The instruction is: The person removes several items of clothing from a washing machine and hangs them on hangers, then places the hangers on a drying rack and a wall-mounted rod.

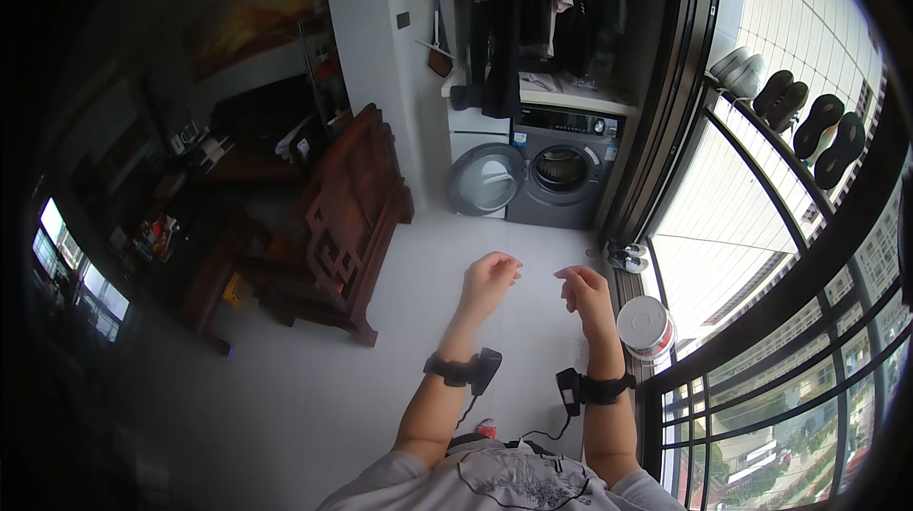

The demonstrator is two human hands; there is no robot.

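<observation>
My left hand [492, 281] hovers over the pale floor [428, 375] with loosely bent fingers and nothing visible in it. To its right, my right hand [586, 291] is also raised and bare, its fingers half curled and a little apart. A gap separates the two hands. Beyond them stands a dark grey front-loading washing machine [556, 208]; its round door [486, 179] is swung out to the left. Part of the drum [562, 167] shows through the opening, but its contents cannot be made out. Each forearm wears a black strap with a cabled device.
Clothes [528, 5] hang above the counter [578, 94] over the washer. A carved wooden bench [356, 226] stands on the left. At right, a lidded white bucket [644, 325] and sneakers [628, 258] sit by the window frame; several shoes [781, 101] rest on the railing outside.
</observation>
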